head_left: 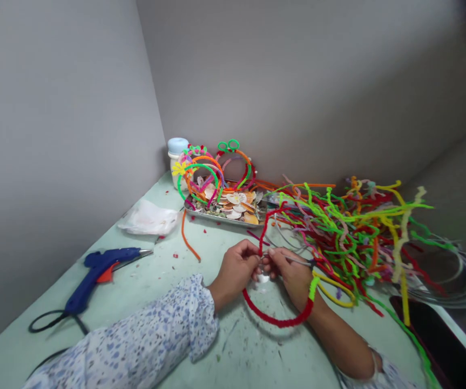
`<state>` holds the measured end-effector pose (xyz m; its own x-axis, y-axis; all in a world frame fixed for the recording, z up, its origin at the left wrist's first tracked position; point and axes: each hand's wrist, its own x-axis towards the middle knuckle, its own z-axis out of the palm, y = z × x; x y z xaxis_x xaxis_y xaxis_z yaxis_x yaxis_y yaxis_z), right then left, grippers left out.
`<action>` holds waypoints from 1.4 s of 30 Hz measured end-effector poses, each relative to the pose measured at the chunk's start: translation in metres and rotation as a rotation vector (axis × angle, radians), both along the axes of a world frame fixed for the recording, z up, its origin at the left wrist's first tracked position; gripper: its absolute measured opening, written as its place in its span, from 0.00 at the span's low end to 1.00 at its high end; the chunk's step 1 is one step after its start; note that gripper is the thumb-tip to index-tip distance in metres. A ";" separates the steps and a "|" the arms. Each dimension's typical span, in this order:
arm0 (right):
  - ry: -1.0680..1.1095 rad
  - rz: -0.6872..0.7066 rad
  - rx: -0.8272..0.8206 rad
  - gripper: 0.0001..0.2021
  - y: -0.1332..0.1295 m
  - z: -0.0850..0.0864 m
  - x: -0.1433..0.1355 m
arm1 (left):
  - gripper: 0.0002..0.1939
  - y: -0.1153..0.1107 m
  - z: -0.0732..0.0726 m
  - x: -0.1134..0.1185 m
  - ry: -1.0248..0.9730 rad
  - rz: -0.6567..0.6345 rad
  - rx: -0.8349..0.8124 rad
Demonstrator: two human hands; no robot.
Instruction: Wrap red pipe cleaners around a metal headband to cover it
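A headband [275, 322], wound in red pipe cleaner, curves below my two hands, with a bright green section near its right end. My left hand [238, 266] is closed, pinching the red pipe cleaner [263, 235], whose loose end sticks up above my fingers. Close beside it, my right hand [287, 270] is also closed; its thumb and forefinger grip a thin bare grey band [297, 260] that runs off to the right. The fingertips nearly meet and hide the spot where wrap and band join.
A blue glue gun [99, 270] with its cord lies left, near a plastic bag [149, 217]. Behind stand a metal tray [233, 220] of shells, finished colourful headbands [204, 159] and a jar [178, 146]. Tangled pipe cleaners [350, 221], wire bands [459, 270] and a dark tablet-like object [431, 335] occupy the right.
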<state>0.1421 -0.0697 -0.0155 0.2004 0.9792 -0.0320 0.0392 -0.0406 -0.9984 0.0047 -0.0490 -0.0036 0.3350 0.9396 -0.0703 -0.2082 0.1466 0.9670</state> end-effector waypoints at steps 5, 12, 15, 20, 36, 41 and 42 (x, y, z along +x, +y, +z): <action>-0.008 0.004 -0.011 0.17 0.000 0.000 0.000 | 0.03 -0.001 0.002 0.000 -0.003 -0.008 -0.006; -0.006 0.009 -0.015 0.17 -0.001 0.002 0.001 | 0.03 0.000 0.001 -0.001 -0.010 -0.028 0.004; -0.002 0.018 -0.004 0.17 -0.002 0.002 0.001 | 0.03 0.000 0.000 -0.001 -0.012 -0.033 0.015; 0.010 0.019 -0.010 0.16 -0.002 0.000 0.001 | 0.03 -0.001 0.002 -0.001 -0.006 -0.037 0.016; -0.018 0.018 0.008 0.17 -0.001 -0.004 0.003 | 0.03 0.001 -0.001 -0.003 -0.018 -0.088 0.011; -0.025 0.014 0.023 0.17 -0.002 -0.003 0.003 | 0.03 0.001 -0.001 -0.004 0.004 -0.088 0.035; -0.038 0.011 0.033 0.17 -0.002 -0.002 0.003 | 0.03 0.000 -0.001 -0.004 0.011 -0.088 0.035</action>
